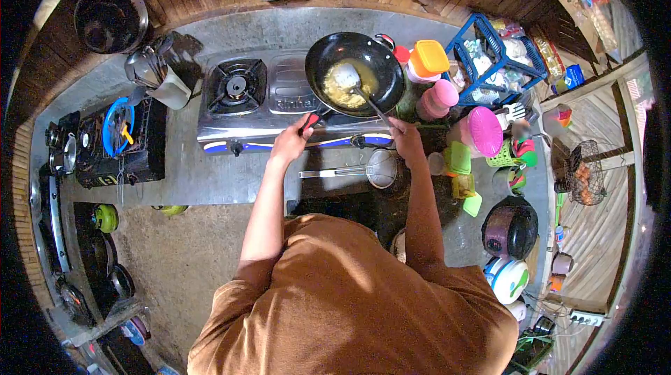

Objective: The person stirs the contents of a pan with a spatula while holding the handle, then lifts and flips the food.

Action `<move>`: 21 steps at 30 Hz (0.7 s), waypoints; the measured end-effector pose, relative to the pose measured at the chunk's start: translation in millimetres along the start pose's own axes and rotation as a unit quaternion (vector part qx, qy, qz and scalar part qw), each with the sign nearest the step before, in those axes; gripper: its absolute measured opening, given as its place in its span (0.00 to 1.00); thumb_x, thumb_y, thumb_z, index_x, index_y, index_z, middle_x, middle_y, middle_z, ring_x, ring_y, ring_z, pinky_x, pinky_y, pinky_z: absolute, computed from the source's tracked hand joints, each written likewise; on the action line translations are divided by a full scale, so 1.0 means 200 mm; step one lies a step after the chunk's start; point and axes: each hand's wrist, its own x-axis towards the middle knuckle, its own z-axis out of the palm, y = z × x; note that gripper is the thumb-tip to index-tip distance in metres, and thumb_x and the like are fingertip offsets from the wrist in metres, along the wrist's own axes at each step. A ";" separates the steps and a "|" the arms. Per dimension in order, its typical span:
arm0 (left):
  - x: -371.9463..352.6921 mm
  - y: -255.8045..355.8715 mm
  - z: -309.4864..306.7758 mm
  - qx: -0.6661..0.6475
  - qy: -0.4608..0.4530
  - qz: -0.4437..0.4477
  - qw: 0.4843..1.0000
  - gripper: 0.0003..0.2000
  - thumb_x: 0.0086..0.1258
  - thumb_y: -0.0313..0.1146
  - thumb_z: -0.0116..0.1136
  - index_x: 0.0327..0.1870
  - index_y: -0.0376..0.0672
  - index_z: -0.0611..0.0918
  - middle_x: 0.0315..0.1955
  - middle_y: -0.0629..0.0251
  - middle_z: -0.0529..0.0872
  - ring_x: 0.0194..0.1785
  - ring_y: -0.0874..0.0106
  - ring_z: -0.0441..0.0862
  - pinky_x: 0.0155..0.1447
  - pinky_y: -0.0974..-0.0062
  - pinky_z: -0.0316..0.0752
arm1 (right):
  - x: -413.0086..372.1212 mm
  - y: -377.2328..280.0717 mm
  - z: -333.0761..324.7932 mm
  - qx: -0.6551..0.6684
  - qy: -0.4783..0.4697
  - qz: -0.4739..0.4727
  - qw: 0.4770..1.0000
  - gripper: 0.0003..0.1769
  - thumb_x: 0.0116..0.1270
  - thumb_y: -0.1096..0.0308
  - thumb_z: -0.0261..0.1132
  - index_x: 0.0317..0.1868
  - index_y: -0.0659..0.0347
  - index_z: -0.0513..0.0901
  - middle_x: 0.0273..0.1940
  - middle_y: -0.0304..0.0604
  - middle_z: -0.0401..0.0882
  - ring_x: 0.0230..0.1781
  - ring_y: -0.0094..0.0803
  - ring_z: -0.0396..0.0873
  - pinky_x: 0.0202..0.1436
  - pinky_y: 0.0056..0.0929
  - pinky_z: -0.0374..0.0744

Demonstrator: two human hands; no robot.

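Note:
A black wok (381, 60) sits over the right side of the steel gas stove (210, 123). My left hand (290, 141) is closed around its red and black handle (309, 122). In my right hand (409, 139) is the dark handle of a spatula, whose pale metal blade (346, 76) dips into the wok. Yellowish food (340, 98) with shiny liquid lies in the bottom of the wok, partly under the blade. Below the stove, between my forearms, a long-handled strainer (381, 169) rests on the counter.
On the stove's left is a bare burner (237, 86). Pink and orange-lidded containers (429, 58) crowd the wok's right side, with a blue basket (500, 60) behind. A utensil holder (172, 90) and a second black stove (150, 151) stand left. A dark pot (511, 228) sits at right.

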 end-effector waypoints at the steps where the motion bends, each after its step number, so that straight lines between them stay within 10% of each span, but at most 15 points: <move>1: 0.01 -0.02 0.01 -0.011 0.007 0.015 1.000 0.24 0.69 0.47 0.53 0.66 0.63 0.69 0.50 0.52 0.81 0.55 0.52 0.77 0.57 0.60 0.72 | 0.01 0.03 0.01 0.000 0.000 0.000 1.000 0.15 0.64 0.65 0.57 0.49 0.61 0.80 0.37 0.54 0.82 0.39 0.53 0.79 0.47 0.46 0.77; 14: 0.06 -0.11 0.05 -0.016 0.022 0.068 0.997 0.24 0.69 0.46 0.53 0.67 0.63 0.68 0.52 0.52 0.80 0.56 0.53 0.76 0.58 0.61 0.72 | 0.40 0.35 -0.12 -0.337 0.007 -0.057 0.940 0.22 0.59 0.75 0.55 0.56 0.63 0.76 0.31 0.60 0.79 0.32 0.56 0.79 0.39 0.45 0.77; 17: 0.05 -0.09 0.04 -0.010 0.010 0.057 0.998 0.24 0.69 0.46 0.52 0.67 0.62 0.67 0.54 0.52 0.78 0.58 0.52 0.75 0.60 0.62 0.71 | 0.44 0.47 -0.05 -0.189 0.083 -0.294 0.933 0.21 0.61 0.72 0.56 0.56 0.64 0.77 0.27 0.52 0.79 0.25 0.45 0.78 0.34 0.38 0.77; 19: 0.05 -0.06 0.01 -0.007 -0.007 0.037 0.999 0.24 0.70 0.46 0.52 0.67 0.61 0.67 0.54 0.53 0.78 0.59 0.52 0.74 0.60 0.62 0.70 | 0.43 0.35 -0.07 -0.069 -0.088 -0.021 0.994 0.17 0.62 0.70 0.58 0.50 0.67 0.80 0.33 0.50 0.83 0.29 0.38 0.80 0.38 0.36 0.77; 21: 0.04 -0.03 -0.01 -0.004 -0.024 0.017 1.000 0.24 0.70 0.46 0.52 0.67 0.61 0.67 0.55 0.53 0.78 0.59 0.52 0.74 0.60 0.62 0.70 | 0.42 0.29 -0.09 0.004 -0.137 0.036 0.990 0.17 0.64 0.70 0.58 0.52 0.68 0.79 0.32 0.46 0.82 0.29 0.33 0.78 0.39 0.33 0.77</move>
